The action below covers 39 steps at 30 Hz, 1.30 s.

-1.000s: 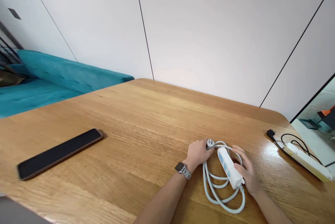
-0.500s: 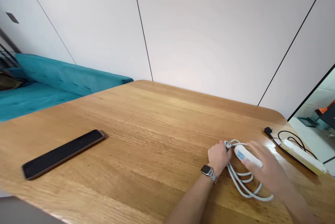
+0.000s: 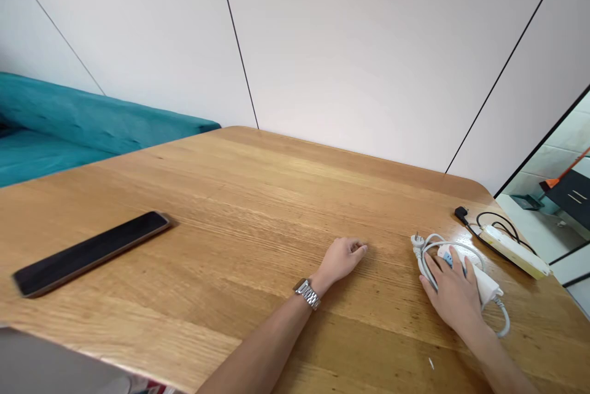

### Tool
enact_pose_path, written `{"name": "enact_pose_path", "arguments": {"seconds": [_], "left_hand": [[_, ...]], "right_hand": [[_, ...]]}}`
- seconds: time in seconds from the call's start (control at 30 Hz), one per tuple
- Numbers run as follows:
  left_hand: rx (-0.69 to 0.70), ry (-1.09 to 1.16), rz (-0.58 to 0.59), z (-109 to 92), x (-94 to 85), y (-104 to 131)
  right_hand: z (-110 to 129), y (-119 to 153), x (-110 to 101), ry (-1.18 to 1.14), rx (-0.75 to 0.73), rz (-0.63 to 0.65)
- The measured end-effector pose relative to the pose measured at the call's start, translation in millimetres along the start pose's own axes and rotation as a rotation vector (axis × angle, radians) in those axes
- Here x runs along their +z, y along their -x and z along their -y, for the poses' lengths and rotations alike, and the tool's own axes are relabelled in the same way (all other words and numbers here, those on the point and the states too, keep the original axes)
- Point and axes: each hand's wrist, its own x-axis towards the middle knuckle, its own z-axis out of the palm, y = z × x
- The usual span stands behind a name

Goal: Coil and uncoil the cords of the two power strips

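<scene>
On the right part of the wooden table (image 3: 258, 209) lies a white power strip (image 3: 488, 288) with blue at its sockets. Its pale cord (image 3: 470, 248) is looped close around it, with the plug (image 3: 417, 241) sticking out at the left end. My right hand (image 3: 454, 295) grasps the strip and the cord loops from above, fingers spread across them, hiding part of both. To the left, my left hand (image 3: 342, 259), wearing a metal-band watch on its wrist, rests on the wood. Its fingers are curled in, and nothing shows in them.
A second white power strip (image 3: 514, 251) with a black cord and black plug (image 3: 461, 214) lies near the right table edge. A long dark flat bar-shaped object (image 3: 92, 252) is at the left. Beyond the table are a teal sofa (image 3: 110, 126) and a white wall.
My left hand has let go of the plug end and moved left. The cord loops are now gathered against the strip, which has shifted right under my right hand. The view has turned slightly.
</scene>
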Motion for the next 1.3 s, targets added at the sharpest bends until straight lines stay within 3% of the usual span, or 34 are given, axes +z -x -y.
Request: {"name": "enact_pose_path", "arguments": {"seconds": [0.27,0.43,0.57,0.7,1.0,1.13,1.3], "left_hand": [[-0.003,-0.215,0.049,-13.6,0.6,5.0],[0.019,-0.235,0.06,-13.2,0.0,2.9],[0.03,-0.251,0.059,-14.9,-0.4,2.4],[0.049,-0.26,0.058,-14.7,-0.4,3.1],[0.087,-0.267,0.071,-14.7,1.4,-1.0],[0.113,-0.281,0.099,-20.9,3.2,-4.2],[0.136,-0.308,0.114,-25.1,6.7,-6.3]], "right_hand": [[-52.3,5.5,29.0,0.013,0.215,-0.073],[-57.8,7.9,27.5,0.048,0.229,-0.058],[-50.4,5.5,22.6,0.092,0.249,-0.089],[-38.3,3.3,21.8,-0.022,0.197,-0.156],[13.0,0.3,3.2,-0.493,-0.168,-0.281],[30.8,-2.1,-4.6,-0.712,-0.238,-0.255],[53.2,-8.0,-3.6,-0.851,-0.191,-0.195]]}}
